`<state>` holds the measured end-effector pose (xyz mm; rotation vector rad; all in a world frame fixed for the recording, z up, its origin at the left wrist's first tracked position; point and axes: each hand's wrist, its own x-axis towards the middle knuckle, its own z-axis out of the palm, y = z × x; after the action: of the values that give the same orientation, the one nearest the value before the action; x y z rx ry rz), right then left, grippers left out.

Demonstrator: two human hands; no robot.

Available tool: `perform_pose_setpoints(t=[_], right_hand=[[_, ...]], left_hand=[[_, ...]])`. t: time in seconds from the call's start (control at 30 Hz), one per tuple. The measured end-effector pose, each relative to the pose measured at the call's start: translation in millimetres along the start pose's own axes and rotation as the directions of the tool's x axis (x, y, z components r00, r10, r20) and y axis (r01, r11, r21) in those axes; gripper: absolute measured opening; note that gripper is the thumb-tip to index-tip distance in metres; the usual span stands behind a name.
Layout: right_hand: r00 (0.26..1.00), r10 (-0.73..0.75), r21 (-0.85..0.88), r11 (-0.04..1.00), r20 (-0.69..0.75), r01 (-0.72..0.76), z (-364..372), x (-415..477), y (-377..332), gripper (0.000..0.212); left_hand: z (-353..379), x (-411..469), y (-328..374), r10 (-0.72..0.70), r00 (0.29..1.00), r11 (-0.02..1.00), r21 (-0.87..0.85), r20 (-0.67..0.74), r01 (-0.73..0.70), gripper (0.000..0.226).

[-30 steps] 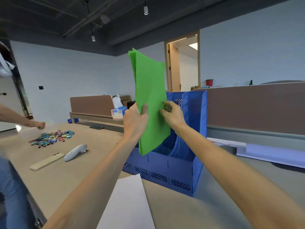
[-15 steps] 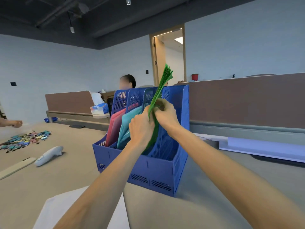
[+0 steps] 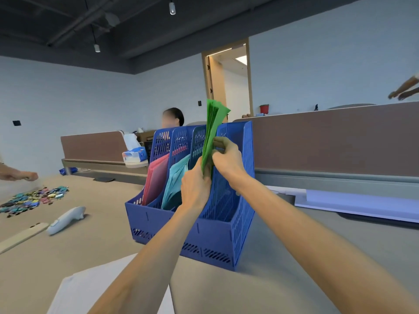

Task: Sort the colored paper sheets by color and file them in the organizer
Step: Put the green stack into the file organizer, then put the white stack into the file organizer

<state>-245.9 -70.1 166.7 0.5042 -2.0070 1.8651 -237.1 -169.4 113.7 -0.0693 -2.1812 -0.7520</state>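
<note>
Gripping 1 green stack (image 3: pixel 213 123) w/ 2 hands (image 3: pixel 196 189) (image 3: pixel 227 160)

Matt green paper sheets (image 3: pixel 212 130), perforated blue plastic organizer (image 3: pixel 243 200), smooth matt beige tabletop (image 3: pixel 95 241).

The organizer (image 3: pixel 210 234) is blue throughout, its walls patterned with slotted perforations. Plain, unpatterned: pink sheets (image 3: pixel 156 175), teal sheets (image 3: pixel 175 180), green sheets (image 3: pixel 212 123), white sheet (image 3: pixel 90 288). The tabletop (image 3: pixel 90 241) is beige; small pieces (image 3: pixel 31 199), mixed colours.
</note>
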Motion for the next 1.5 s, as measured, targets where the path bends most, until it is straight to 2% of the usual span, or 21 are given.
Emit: perform_pose_setpoints(t=[0.07, 0.13, 0.27, 0.4, 0.5, 0.63, 0.73, 0.83, 0.93, 1.0, 1.1, 1.17, 1.23, 1.27, 1.33, 1.37, 1.43, 1.5], right_hand=[[1.0, -0.005, -0.002, 1.0, -0.007, 0.005, -7, -1, 0, 0.04], [1.0, -0.006, -0.027, 1.0, -0.016, 0.006, -14, -2, 2, 0.043], [0.999, -0.004, -0.041, 0.999, -0.047, 0.002, -19, -7, 6, 0.042], [0.999, 0.01, -0.059, 0.998, -0.051, -0.013, -18, -17, 12, 0.039], [0.998, 0.03, -0.072, 0.997, -0.06, -0.034, -19, -22, 15, 0.037], [0.997, 0.029, -0.107, 0.994, -0.067, -0.036, -23, -37, 11, 0.036], [0.996, 0.055, -0.096, 0.993, -0.073, -0.062, -21, -59, 5, 0.034], [0.998, 0.043, -0.137, 0.989, -0.045, -0.048, -11, -100, 9, 0.032], [0.999, 0.038, -0.202, 0.979, 0.036, -0.03, 7, -144, 16, 0.029], [0.996, 0.043, -0.223, 0.974, 0.078, -0.025, 21, -172, 16, 0.028], [0.973, 0.082, -0.339, 0.941, 0.214, -0.005, 44, -208, 18, 0.028], [0.911, 0.199, -0.492, 0.87, 0.361, 0.005, 59, -227, 20, 0.027], [0.827, 0.337, -0.595, 0.804, 0.449, -0.004, 74, -244, 22, 0.038], [0.792, 0.385, -0.609, 0.793, 0.473, -0.022, 80, -251, 22, 0.044], [0.759, 0.427, -0.636, 0.771, 0.491, -0.022, 89, -263, 23, 0.047], [0.757, 0.423, -0.655, 0.756, 0.498, 0.008, 94, -267, 24, 0.042], [0.767, 0.404, -0.683, 0.728, 0.499, 0.061, 102, -268, 27, 0.02], [0.769, 0.409, -0.697, 0.714, 0.491, 0.066, 112, -267, 30, 0.023]], left_hand=[[1, -2, -5, -0.097, 0.992, 0.991, -0.089, 0.084, 0.104, 0.018], [1, -4, -12, -0.18, 0.971, 0.976, -0.097, 0.157, 0.197, 0.02], [-6, -10, -21, -0.258, 0.945, 0.954, -0.102, 0.199, 0.281, 0.022], [-13, -12, -13, -0.352, 0.852, 0.908, -0.081, 0.388, 0.412, 0.017], [-20, -10, -5, -0.346, 0.87, 0.903, -0.125, 0.352, 0.41, 0.031], [-42, -16, 8, -0.252, 0.932, 0.93, -0.201, 0.26, 0.308, 0.048], [-72, -34, 15, -0.229, 0.945, 0.934, -0.222, 0.234, 0.281, 0.047], [-106, -65, 0, -0.283, 0.939, 0.912, -0.248, 0.198, 0.327, 0.034], [-141, -109, -32, -0.42, 0.884, 0.827, -0.314, 0.206, 0.466, 0.016], [-165, -142, -45, -0.482, 0.849, 0.798, -0.291, 0.216, 0.527, 0.018], [-197, -186, -65, -0.583, 0.792, 0.785, -0.122, 0.182, 0.607, 0.028], [-217, -209, -86, -0.652, 0.744, 0.755, 0.027, 0.144, 0.656, 0.036], [-233, -224, -107, -0.72, 0.671, 0.694, 0.189, 0.176, 0.695, 0.056], [-242, -229, -112, -0.768, 0.605, 0.64, 0.266, 0.208, 0.721, 0.067], [-257, -236, -119, -0.829, 0.507, 0.559, 0.332, 0.236, 0.76, 0.08], [-263, -239, -122, -0.843, 0.489, 0.538, 0.32, 0.225, 0.78, 0.082], [-271, -242, -132, -0.852, 0.481, 0.523, 0.297, 0.205, 0.799, 0.073], [-277, -239, -139, -0.84, 0.486, 0.537, 0.248, 0.239, 0.806, 0.04]])
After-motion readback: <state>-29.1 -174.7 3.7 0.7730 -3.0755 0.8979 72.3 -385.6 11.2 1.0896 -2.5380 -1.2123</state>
